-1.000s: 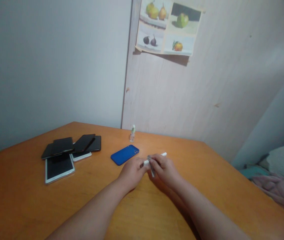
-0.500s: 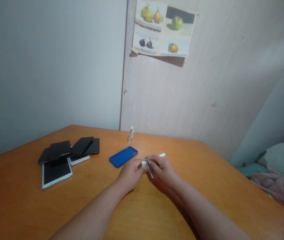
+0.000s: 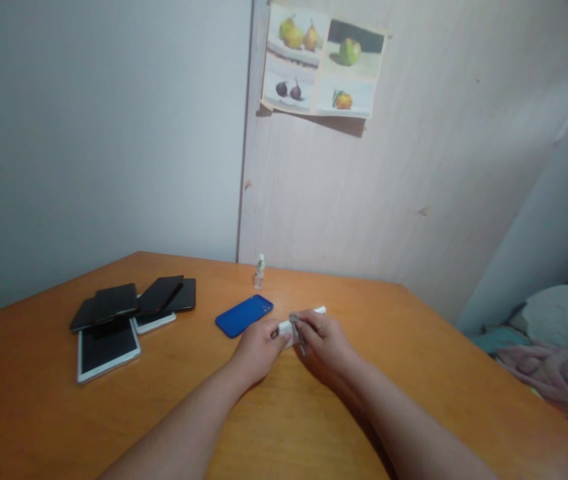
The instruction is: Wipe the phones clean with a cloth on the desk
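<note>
My left hand [image 3: 258, 348] grips the near left end of a slim white phone-sized object [image 3: 285, 327], thumb along its side. Its far end sticks out beyond my right hand [image 3: 322, 337], and my fingers hide most of it, so I cannot tell its exact kind. Pinched in my right fingers is a small grey cloth-like piece [image 3: 303, 347], pressed against the white object and hanging down from it. Just beyond my left hand lies a blue phone case [image 3: 244, 315] with camera cut-outs at its right end; whether a phone is inside I cannot tell.
On the left of the orange table [image 3: 174, 393] several dark devices [image 3: 116, 301] overlap a white-framed tablet [image 3: 108, 348] and a smaller white device [image 3: 155, 323]. A small clear bottle [image 3: 259, 272] stands behind the blue case. Bedding [image 3: 554, 373] lies beyond the right edge.
The white object has tilted slightly, showing more of its face between my hands. The grey piece stays in my right fingers. The whole view has shifted a little.
</note>
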{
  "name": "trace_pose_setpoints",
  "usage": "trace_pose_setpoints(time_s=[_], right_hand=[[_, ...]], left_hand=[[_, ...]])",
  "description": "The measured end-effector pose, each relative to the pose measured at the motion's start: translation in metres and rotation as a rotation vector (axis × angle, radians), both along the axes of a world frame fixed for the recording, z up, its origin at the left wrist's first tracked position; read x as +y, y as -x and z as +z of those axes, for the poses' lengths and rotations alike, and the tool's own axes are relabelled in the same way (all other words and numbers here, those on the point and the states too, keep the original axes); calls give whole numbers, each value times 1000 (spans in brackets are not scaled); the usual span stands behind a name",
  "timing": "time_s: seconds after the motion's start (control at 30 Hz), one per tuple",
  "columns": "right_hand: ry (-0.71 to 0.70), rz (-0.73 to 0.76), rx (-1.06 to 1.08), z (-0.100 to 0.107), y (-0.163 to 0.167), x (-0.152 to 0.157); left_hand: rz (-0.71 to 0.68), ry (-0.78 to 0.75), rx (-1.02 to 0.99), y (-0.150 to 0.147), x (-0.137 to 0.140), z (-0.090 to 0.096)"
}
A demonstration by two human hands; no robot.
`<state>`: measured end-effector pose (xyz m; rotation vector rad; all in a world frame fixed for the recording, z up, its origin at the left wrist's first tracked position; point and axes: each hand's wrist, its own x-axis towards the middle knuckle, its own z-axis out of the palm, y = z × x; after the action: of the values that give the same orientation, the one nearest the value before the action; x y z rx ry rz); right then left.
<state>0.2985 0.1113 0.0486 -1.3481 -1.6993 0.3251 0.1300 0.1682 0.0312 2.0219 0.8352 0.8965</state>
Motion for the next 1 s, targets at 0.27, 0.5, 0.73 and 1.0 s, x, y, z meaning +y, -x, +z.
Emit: trace_pose_setpoints(time_s=[0.27, 0.5, 0.73, 1.0], right_hand=[[2, -354, 112, -9, -54, 16], [-4, -162, 52, -10, -38, 15], [0, -253, 49, -10, -39, 14], [23, -94, 85, -3, -22, 8]], left_hand=[[69, -10, 31, 0, 1, 0], [67, 5, 43, 0, 3, -1], [53, 26, 26, -1, 3, -3], [61, 10, 43, -1, 4, -6]])
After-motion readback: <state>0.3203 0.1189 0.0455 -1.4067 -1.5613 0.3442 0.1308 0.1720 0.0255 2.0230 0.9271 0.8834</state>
